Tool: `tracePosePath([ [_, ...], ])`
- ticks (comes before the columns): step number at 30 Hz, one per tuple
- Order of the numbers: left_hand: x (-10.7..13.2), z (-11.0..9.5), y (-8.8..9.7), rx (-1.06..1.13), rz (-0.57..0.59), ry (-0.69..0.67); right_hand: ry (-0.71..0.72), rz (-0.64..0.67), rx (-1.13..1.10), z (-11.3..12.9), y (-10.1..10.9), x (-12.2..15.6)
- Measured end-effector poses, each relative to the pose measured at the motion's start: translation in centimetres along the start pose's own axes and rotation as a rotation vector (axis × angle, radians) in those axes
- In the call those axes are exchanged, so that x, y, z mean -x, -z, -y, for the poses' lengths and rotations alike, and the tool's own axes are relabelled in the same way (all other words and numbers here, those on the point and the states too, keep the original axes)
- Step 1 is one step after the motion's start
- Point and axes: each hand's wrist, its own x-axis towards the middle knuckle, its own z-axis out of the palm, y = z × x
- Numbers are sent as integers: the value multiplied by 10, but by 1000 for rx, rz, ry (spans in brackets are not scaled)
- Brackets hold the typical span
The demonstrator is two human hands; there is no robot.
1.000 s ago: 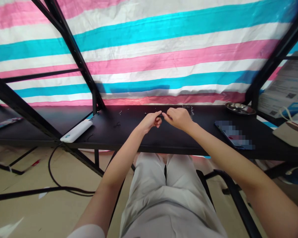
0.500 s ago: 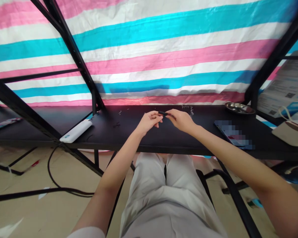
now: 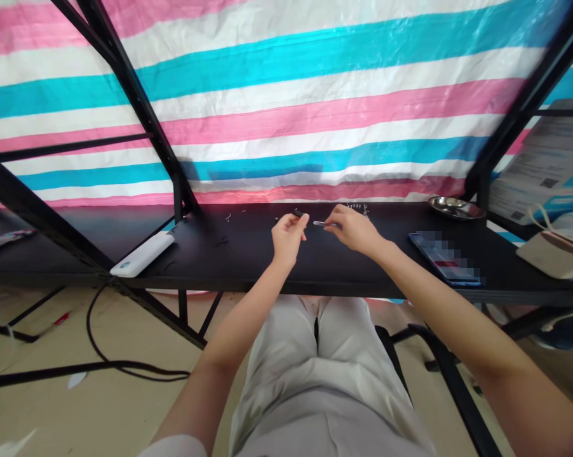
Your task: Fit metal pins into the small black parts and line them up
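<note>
White short sleeve; pale trousers

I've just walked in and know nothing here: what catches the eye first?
The striped pink, blue and white sheet fills the back. Below it, over the black table, the left hand pinches a small dark piece and the right hand a thin pale one.

A striped tarp in pink, white and cyan hangs as the back wall behind a long black table framed by slanted black steel bars. The floor is beige, with a black cable looping across it and paper scraps lying about. Light is even and diffuse, coming through the tarp.
</note>
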Motion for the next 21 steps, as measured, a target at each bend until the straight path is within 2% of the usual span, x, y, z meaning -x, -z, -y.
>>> tracePosePath([
  [2,1,4,-4,4,-79,4,-57,-96,61,-16,5,7],
  [3,2,7,-7,-16,-66,12,-114,-167,52,-25,7,11],
  [5,5,17,-14,-81,58,43,-253,-341,-7,-45,10,20],
  [7,8,31,-25,-155,232,85,-366,-408,-88,-65,8,31],
  [9,10,48,-38,-257,319,105,-449,-388,-152,-82,3,40],
  [13,7,76,-69,-507,354,90,-594,-287,-138,-105,-9,52],
  [17,-4,91,-93,-655,392,134,-697,-192,15,-114,-18,56],
  [21,-13,101,-107,-768,432,180,-783,-110,137,-115,-24,57],
])
